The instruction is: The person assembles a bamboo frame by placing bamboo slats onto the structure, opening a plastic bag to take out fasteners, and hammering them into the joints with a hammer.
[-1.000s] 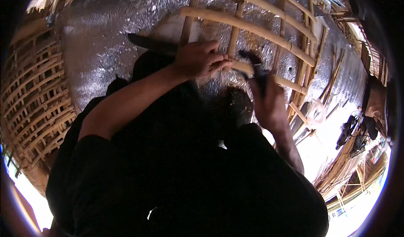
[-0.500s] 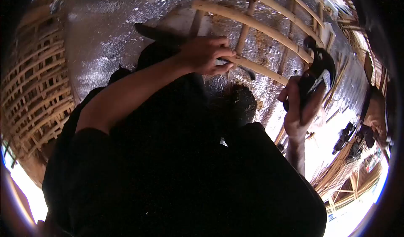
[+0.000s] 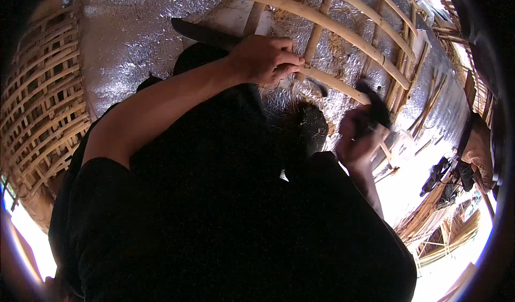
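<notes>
Near the end of the lowest bamboo strip (image 3: 335,84), my left hand (image 3: 265,59) is closed in a pinch at a crosspiece joint; whatever lies between its fingertips is too small to make out. A dark curved blade (image 3: 201,32) extends leftward from beneath that hand. My right hand (image 3: 358,138) is wrapped round a dark tool, blurred by motion, whose dark head (image 3: 375,103) is close to the strip's right end. The strip belongs to a bamboo lattice (image 3: 332,26) over a shiny silver sheet (image 3: 129,50). A small dark curved piece (image 3: 317,87) shows under the strip.
Woven bamboo latticework (image 3: 45,98) stands at the left. A clear plastic bag (image 3: 399,144) lies to the right of my right hand. Farther right are dark straps (image 3: 448,178), part of another person (image 3: 477,149) and a bundle of thin sticks (image 3: 429,216).
My right hand swung out to the right with the dark tool, then came back left and lower toward the strip. My left hand has shifted slightly up and right, still pinching at the joint.
</notes>
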The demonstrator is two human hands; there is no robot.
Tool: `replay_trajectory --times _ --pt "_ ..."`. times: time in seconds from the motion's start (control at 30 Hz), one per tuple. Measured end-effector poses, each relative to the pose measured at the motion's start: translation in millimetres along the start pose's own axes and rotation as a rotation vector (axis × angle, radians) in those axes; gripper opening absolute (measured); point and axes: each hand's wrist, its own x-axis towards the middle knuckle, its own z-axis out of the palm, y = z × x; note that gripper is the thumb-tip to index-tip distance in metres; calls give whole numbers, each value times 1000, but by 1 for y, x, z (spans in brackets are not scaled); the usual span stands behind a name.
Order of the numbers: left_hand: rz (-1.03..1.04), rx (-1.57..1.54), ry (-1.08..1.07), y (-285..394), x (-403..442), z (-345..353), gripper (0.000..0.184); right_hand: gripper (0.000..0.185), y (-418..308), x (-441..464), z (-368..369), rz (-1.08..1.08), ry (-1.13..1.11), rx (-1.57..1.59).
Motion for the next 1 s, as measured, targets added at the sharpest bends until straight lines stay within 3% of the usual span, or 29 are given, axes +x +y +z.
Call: replay_trajectory --times 0.03,0.07,0.13,0.2,0.3,0.33,0.43,0.47,0.53,0.63,0.7,0.77,0.8,0.83,0.87,0.97,1.0 --pt "-20 11 -29 1 1 -3 21 46 -1 6 7 -132 -47 -51" --pt "-23 27 -27 2 2 -5 21 47 -10 7 1 112 -267 -185" --pt "-36 52 -34 4 0 -5 21 47 -29 16 -6 250 -245 -176" --pt "-35 22 -15 2 -1 -2 22 40 -33 17 -22 85 -41 -141" --pt "-37 23 -49 6 2 -7 24 36 -22 6 -14 308 169 384" --pt "-41 34 -68 6 3 -10 24 37 -9 3 -15 172 23 136" --pt "1 104 -19 3 1 -7 25 32 -3 9 5 150 -300 -201" --pt "-6 97 -46 1 3 -5 25 31 -10 16 1 277 -329 -100" --pt "-47 81 -99 3 1 -6 26 31 -30 31 -25 78 -176 -143" --pt "-28 44 -44 2 1 -6 26 32 -33 24 -23 191 175 410" --pt "-25 43 -47 2 1 -7 26 34 -5 -1 1 117 74 233" --pt "-11 54 -18 2 0 -4 24 33 1 -1 9 187 -241 -107" --pt "9 65 5 1 0 -2 23 31 -14 10 9 320 -394 -104" --pt "28 78 26 -3 -1 -1 21 29 -33 22 -3 363 -375 -131" --pt "25 69 44 -9 -1 1 21 27 -32 21 -11 106 -194 -165" --pt "-2 -22 33 -6 -1 6 23 27 -37 17 -23 278 133 354" --pt "-1 -6 24 -4 0 -1 23 27 -22 8 -14 303 127 486"
